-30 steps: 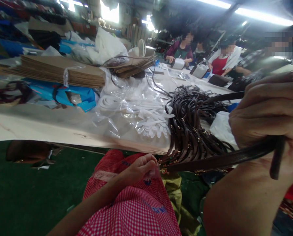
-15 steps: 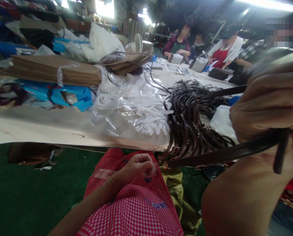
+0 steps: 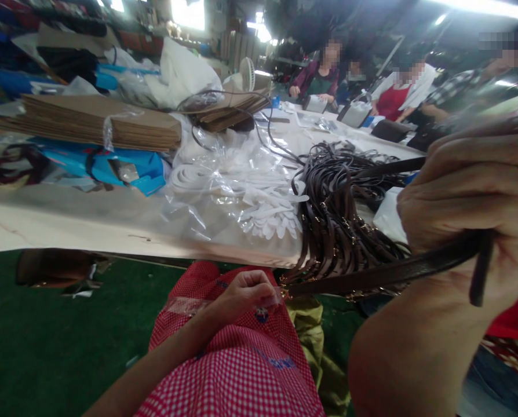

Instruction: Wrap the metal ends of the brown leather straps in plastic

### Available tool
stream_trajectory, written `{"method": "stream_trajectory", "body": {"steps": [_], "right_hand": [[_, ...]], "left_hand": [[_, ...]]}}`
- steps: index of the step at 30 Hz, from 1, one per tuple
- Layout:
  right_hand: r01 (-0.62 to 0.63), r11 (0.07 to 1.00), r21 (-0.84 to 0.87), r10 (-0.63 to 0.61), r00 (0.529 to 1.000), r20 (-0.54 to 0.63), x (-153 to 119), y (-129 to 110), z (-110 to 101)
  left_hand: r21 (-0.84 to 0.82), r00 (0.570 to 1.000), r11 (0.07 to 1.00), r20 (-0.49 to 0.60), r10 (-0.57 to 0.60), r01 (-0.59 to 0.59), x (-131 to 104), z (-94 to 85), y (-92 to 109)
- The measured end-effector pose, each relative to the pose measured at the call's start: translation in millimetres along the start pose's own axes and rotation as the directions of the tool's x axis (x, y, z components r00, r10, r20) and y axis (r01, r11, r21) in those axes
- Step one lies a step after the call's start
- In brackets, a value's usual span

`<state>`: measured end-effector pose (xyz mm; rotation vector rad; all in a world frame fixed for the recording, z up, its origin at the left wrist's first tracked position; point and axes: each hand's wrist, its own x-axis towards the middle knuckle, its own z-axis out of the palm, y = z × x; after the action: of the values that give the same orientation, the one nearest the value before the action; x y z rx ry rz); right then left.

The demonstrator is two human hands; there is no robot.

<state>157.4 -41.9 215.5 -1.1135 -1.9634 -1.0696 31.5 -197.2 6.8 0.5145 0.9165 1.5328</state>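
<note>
A pale-topped table (image 3: 111, 226) spans the frame above a green floor (image 3: 37, 336). At right, the right hand (image 3: 471, 191) is closed around a dark strap (image 3: 393, 277), which seems held taut; moving it calls for clearance from the strap pile (image 3: 328, 202). The left hand (image 3: 250, 289), lower centre, has curled fingers near the strap's metal fittings (image 3: 285, 290); whether it grips anything is unclear. Mid-frame, clear plastic (image 3: 193, 217) wraps white strips (image 3: 272, 217).
</note>
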Motion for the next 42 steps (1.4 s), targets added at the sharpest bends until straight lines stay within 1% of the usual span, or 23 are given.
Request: {"method": "stream_trajectory", "body": {"steps": [1, 2, 3, 4, 6, 8, 10, 11, 13, 16, 18, 20, 24, 25, 27, 29, 31, 33, 35, 36, 38, 40, 42], "right_hand": [[-0.071, 0.981, 0.183, 0.062, 0.997, 0.053, 4, -2, 0], [-0.153, 0.924, 0.351, 0.12, 0.986, 0.114, 7, -5, -2], [-0.235, 0.844, 0.483, 0.168, 0.97, 0.178, 10, -8, -5], [-0.31, 0.757, 0.576, 0.204, 0.948, 0.242, 13, -11, -10], [-0.43, 0.599, 0.675, 0.239, 0.901, 0.362, 16, -18, -21], [-0.508, 0.468, 0.723, 0.251, 0.861, 0.442, 17, -23, -30], [-0.535, 0.384, 0.752, 0.277, 0.844, 0.459, 16, -24, -34], [-0.536, 0.368, 0.76, 0.29, 0.843, 0.454, 15, -23, -33], [-0.529, 0.385, 0.756, 0.308, 0.846, 0.435, 12, -20, -28], [-0.496, 0.486, 0.719, 0.342, 0.866, 0.366, 7, -15, -18], [-0.486, 0.537, 0.69, 0.369, 0.87, 0.326, 7, -13, -16], [-0.493, 0.533, 0.688, 0.375, 0.866, 0.33, 8, -15, -18], [-0.536, 0.429, 0.727, 0.338, 0.842, 0.422, 16, -23, -30], [-0.545, 0.42, 0.726, 0.332, 0.837, 0.435, 17, -25, -32], [-0.549, 0.447, 0.706, 0.316, 0.835, 0.45, 20, -28, -35], [-0.522, 0.511, 0.683, 0.285, 0.853, 0.438, 21, -29, -36], [-0.452, 0.594, 0.665, 0.228, 0.888, 0.4, 21, -29, -35], [-0.352, 0.686, 0.637, 0.15, 0.925, 0.349, 20, -28, -34], [-0.237, 0.796, 0.557, 0.074, 0.951, 0.3, 19, -27, -32], [-0.179, 0.856, 0.485, 0.046, 0.961, 0.273, 19, -27, -30], [-0.064, 0.957, 0.284, 0.003, 0.978, 0.209, 19, -28, -25], [0.027, 0.997, 0.074, -0.037, 0.99, 0.137, 19, -30, -19], [0.082, 0.994, -0.066, -0.078, 0.994, 0.074, 19, -32, -15]], "left_hand": [[-0.005, 1.0, 1.0, 0.003, 0.003, -0.003, 0, 0.5, 0], [-0.012, 1.0, 1.0, 0.001, 0.005, -0.005, 0, 0.7, 0], [-0.022, 1.0, 1.0, -0.004, 0.007, -0.007, 0, 0.4, 0], [-0.033, 1.0, 0.999, -0.014, 0.008, -0.008, 0, -0.1, 0], [-0.048, 0.999, 0.999, -0.046, 0.008, -0.011, 1, -1.8, -1], [-0.051, 0.996, 0.999, -0.09, 0.009, -0.014, 1, -3.3, -2], [-0.053, 0.993, 0.998, -0.12, 0.014, -0.02, 1, -4.3, -2], [-0.054, 0.992, 0.998, -0.124, 0.017, -0.024, 1, -4.5, -1], [-0.058, 0.993, 0.998, -0.119, 0.026, -0.033, 1, -4.9, -1], [-0.063, 0.992, 0.996, -0.111, 0.053, -0.06, 1, -5.8, 0], [-0.067, 0.991, 0.994, -0.112, 0.076, -0.084, 2, -6.8, 0], [-0.077, 0.991, 0.992, -0.103, 0.087, -0.095, 2, -7.8, -1], [-0.077, 0.992, 0.993, -0.092, 0.082, -0.089, 1, -8.5, -1], [-0.07, 0.992, 0.994, -0.092, 0.082, -0.088, 1, -8.5, -1], [-0.059, 0.993, 0.994, -0.085, 0.083, -0.088, 0, -8.4, -1], [-0.054, 0.994, 0.995, -0.077, 0.081, -0.085, 0, -8.4, -2], [-0.052, 0.995, 0.996, -0.077, 0.071, -0.075, 1, -8.3, -2], [-0.055, 0.995, 0.997, -0.08, 0.058, -0.062, 1, -8.0, -2], [-0.061, 0.995, 0.996, -0.089, 0.054, -0.06, 1, -7.8, -3], [-0.065, 0.994, 0.996, -0.092, 0.055, -0.061, 1, -7.6, -3], [-0.075, 0.994, 0.995, -0.092, 0.054, -0.061, 1, -7.1, -2], [-0.089, 0.995, 0.995, -0.087, 0.046, -0.054, -1, -6.4, -1], [-0.1, 0.997, 0.994, -0.077, 0.03, -0.038, -2, -5.2, 0]]}}
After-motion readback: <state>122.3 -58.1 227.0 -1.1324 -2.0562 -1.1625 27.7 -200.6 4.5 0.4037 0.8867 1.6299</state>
